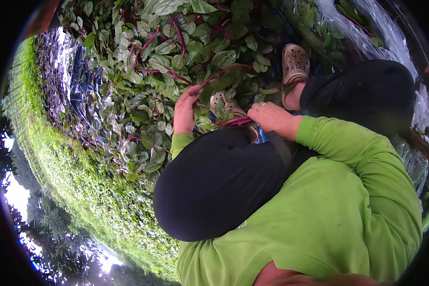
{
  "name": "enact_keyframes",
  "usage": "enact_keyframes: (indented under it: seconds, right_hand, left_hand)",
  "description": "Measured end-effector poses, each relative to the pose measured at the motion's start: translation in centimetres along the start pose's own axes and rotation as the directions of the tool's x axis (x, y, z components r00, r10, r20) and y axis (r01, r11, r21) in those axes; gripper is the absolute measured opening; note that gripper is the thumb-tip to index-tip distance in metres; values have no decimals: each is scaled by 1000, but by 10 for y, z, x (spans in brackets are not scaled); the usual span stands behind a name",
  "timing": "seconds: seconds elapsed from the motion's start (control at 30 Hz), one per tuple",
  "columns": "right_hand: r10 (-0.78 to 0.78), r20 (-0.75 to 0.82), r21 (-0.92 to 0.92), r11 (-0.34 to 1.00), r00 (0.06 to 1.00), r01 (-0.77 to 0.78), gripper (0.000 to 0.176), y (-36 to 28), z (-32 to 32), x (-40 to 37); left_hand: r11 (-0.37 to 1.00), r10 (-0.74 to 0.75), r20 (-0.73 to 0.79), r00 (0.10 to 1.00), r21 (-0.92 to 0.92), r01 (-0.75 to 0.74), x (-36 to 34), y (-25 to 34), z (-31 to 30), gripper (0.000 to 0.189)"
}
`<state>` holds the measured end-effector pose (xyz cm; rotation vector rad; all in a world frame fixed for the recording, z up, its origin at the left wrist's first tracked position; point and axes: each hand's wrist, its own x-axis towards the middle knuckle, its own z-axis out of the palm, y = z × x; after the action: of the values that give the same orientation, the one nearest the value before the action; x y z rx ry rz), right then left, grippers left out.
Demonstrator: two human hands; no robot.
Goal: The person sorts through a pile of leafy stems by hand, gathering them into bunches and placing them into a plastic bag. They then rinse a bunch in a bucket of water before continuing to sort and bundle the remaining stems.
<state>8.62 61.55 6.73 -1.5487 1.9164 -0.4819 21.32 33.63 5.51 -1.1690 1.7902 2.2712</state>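
Note:
My left hand (186,109) is raised beside my bent left knee, its fingers pinched on a red Malabar spinach stem (224,71) that arches to the right with a blurred leaf. My right hand (274,119), with a ring on one finger, is closed round a small bunch of purple-red Malabar spinach stems (236,122) between my knees. The cut ends or tips of that bunch are partly hidden by leaves. Under the right hand shows a bit of something blue (262,136) that I cannot make out.
Dense Malabar spinach vines (167,62) spread around my clog-covered feet (295,62). Crumpled clear plastic sheeting (381,33) lies along the right, and dark shiny plastic (81,81) covers ground at the left. Beyond it runs a green planted row (90,167).

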Motion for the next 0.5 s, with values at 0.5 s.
enact_keyframes:
  seconds: [0.5]
  right_hand:
    - [-73, -230, -101, 994, 970, 51, 15, 0, -15, 22]
  left_hand:
    - [890, 131, 5, 991, 440, -120, 47, -22, 10, 42]
